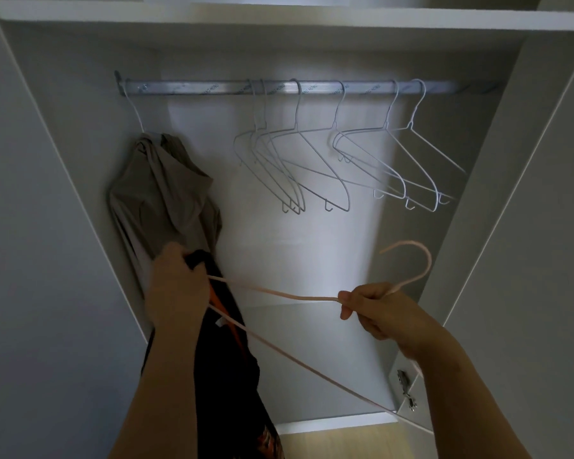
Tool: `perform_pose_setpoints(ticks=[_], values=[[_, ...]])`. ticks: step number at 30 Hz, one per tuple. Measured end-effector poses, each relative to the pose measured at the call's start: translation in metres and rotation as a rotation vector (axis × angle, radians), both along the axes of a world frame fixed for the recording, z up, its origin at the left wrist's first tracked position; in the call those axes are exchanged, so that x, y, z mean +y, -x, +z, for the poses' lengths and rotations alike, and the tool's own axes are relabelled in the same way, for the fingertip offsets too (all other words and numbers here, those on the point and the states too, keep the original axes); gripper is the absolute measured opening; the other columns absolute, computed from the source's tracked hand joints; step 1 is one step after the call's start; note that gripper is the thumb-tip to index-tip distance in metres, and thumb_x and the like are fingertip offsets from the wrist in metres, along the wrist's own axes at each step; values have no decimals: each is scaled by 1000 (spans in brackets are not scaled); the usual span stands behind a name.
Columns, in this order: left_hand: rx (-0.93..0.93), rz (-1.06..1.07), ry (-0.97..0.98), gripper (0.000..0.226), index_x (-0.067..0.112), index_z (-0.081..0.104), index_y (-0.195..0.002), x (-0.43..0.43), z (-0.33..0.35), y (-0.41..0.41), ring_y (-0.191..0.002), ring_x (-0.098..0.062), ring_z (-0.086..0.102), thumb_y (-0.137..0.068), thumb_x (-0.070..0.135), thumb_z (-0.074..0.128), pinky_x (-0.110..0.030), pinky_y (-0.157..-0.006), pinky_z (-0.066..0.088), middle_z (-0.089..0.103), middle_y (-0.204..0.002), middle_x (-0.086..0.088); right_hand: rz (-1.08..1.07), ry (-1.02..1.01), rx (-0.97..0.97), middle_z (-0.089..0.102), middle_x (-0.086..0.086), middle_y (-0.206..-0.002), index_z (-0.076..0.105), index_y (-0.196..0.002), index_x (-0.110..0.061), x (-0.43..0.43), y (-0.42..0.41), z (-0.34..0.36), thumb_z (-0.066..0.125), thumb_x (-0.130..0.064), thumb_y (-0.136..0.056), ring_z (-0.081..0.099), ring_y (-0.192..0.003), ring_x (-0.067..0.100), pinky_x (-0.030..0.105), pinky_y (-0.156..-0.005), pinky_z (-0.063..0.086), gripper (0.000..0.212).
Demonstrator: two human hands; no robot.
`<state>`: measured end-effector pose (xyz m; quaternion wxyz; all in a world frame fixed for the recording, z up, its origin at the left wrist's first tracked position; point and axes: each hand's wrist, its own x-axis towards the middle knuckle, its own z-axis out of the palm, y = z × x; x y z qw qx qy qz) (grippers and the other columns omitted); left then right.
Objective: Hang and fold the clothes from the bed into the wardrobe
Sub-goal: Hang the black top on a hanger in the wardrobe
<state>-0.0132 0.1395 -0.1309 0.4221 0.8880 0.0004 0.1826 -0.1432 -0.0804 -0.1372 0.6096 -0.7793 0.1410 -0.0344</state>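
One taupe cloth garment (159, 190) is already hanging at the left end of the silver metal rail (196, 87), so the job is looking barely begun. The left hand (178, 286) is gripping a black garment with orange print (226, 376) at one end of a thin pink hanger (295, 295). The right hand (378, 309) is pinching the hanger's neck, low inside the open white wardrobe (279, 18). Bare white wire hangers (312, 167) are hanging ready on the rail, and pale wooden floor (328, 442) is showing below.
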Motion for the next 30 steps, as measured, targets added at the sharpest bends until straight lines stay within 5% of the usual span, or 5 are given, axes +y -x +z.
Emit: perform_pose_setpoints(ticks=[6, 16, 21, 25, 30], values=[[-73, -220, -44, 6, 6, 56, -95, -28, -12, 12, -76, -12, 39, -89, 8, 54, -20, -57, 21, 49, -94, -10, -15, -32, 26, 38, -7, -37, 68, -52, -22, 21, -11, -8, 57, -30, -91, 28, -34, 7, 17, -39, 26, 41], [57, -732, 126, 31, 42, 51, -93, -57, -23, 43, -79, -5, 51, -79, 20, 67, -11, -72, 41, 52, -83, 8, -199, -170, -15, 32, -9, -32, 62, -60, -4, 32, -23, -5, 47, 2, -80, 25, -29, 3, 14, -34, 22, 25], [-366, -582, -453, 43, 32, 70, -95, -50, -11, 31, -114, -20, 46, -80, 54, 36, -42, -102, 24, 60, -113, 6, -204, -22, -163, 32, -10, -35, 66, -55, -10, 20, -21, 8, 49, 0, -78, 28, -34, 4, 11, -38, 26, 31], [-450, -560, -437, 40, 24, 68, -75, -55, -6, 31, -65, -19, 59, -84, 47, 37, -31, -79, 32, 62, -63, 5, -262, 146, -243, 42, -1, -45, 64, -51, -15, 17, -19, 18, 52, -2, -78, 34, -48, 13, 23, -50, 31, 33], [-312, -482, -288, 37, 25, 69, -90, -65, -5, 38, -77, -16, 61, -89, 50, 41, -27, -79, 28, 68, -78, 5, -664, 417, -698, 49, -25, -82, 53, -77, -26, 19, -15, 29, 60, -19, -79, 49, -86, 8, 32, -82, 41, 10]])
